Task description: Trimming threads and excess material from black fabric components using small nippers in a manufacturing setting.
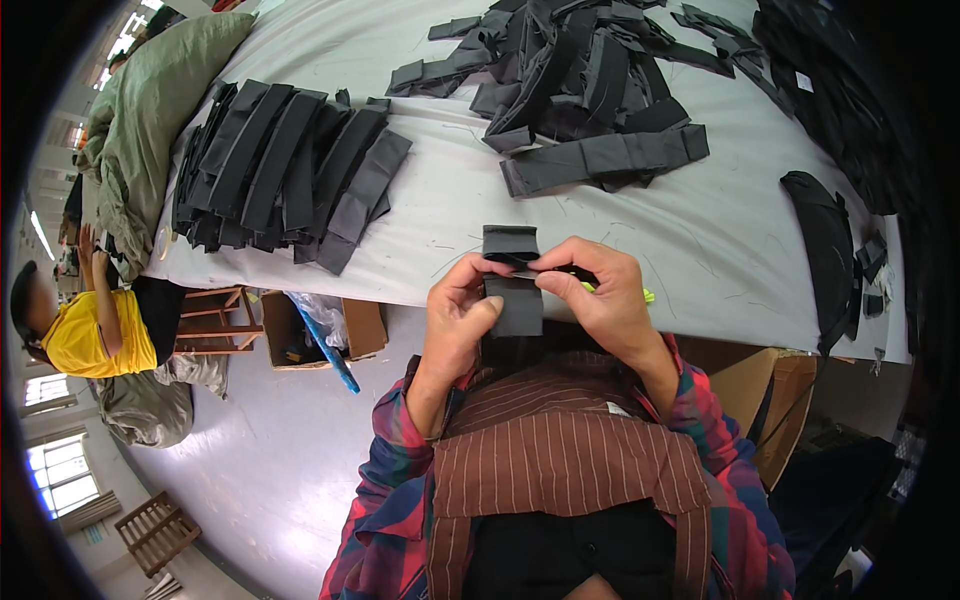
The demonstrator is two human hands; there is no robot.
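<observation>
A short black fabric strip [514,300] is held up at the near edge of the table, its lower end hanging over the edge. My left hand [462,305] is closed on its left side, thumb against the cloth and fingers at the fold. From the right, my right hand [598,290] pinches the same strip between thumb and forefinger. Something thin and pale shows at the fold between the fingertips, too small to name. A bright yellow-green piece [648,296] sticks out from behind my right hand; most of it is hidden, so its kind is unclear.
On the white-covered table [430,215] lie a row of stacked black strips [285,170] at left and a loose heap of them [580,80] at the back. Black cloth [825,250] lies at right. Cardboard boxes [365,325] stand below; a person in yellow [100,330] works at left.
</observation>
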